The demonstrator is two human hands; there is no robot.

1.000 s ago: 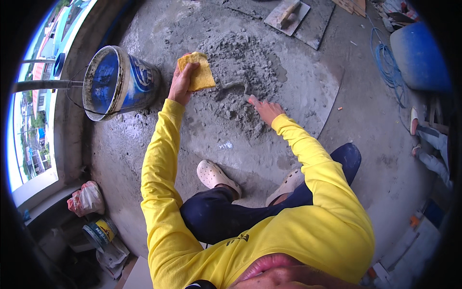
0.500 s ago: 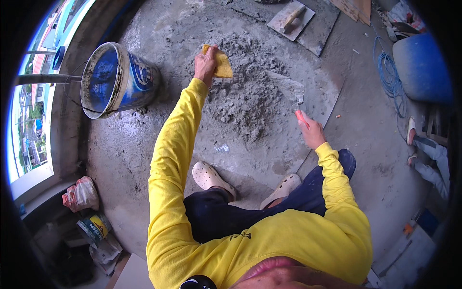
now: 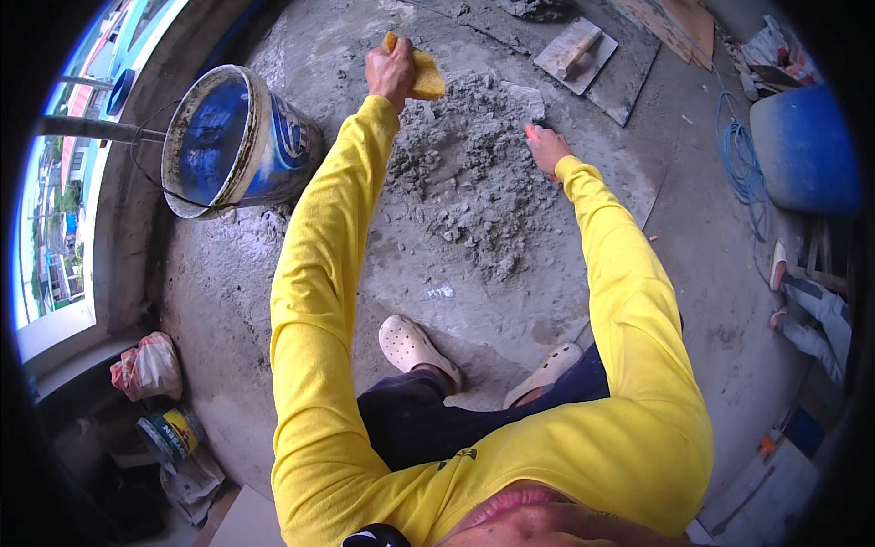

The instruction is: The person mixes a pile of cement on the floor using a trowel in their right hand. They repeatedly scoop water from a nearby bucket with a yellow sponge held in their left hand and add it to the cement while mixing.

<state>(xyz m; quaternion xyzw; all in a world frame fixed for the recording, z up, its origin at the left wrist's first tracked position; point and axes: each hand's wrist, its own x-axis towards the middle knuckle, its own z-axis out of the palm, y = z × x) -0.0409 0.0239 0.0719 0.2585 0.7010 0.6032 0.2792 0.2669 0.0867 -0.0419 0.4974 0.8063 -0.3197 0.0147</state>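
Note:
A rough heap of grey wet mortar (image 3: 474, 182) lies on a flat board on the floor in front of me. My left hand (image 3: 389, 71), past the heap's far left edge, grips a yellow sponge (image 3: 427, 80) that sticks out to the right of the fingers. At the right side of the heap, my right hand (image 3: 549, 151) is closed round the red handle of a trowel. The trowel blade (image 3: 525, 102) is coated in mortar and points away from me at the heap's far right side.
A blue-and-white bucket (image 3: 296, 137) stands at the left by a window opening. A plastering float (image 3: 576, 56) rests on a board at the far right. Further right are a coiled blue hose (image 3: 743, 164) and a blue drum (image 3: 807, 150). Another person's legs (image 3: 811, 310) show at the right edge.
My right hand has moved the trowel forward and left, along the heap's right side. The left hand with the sponge has gone slightly farther away. The view has shifted a little.

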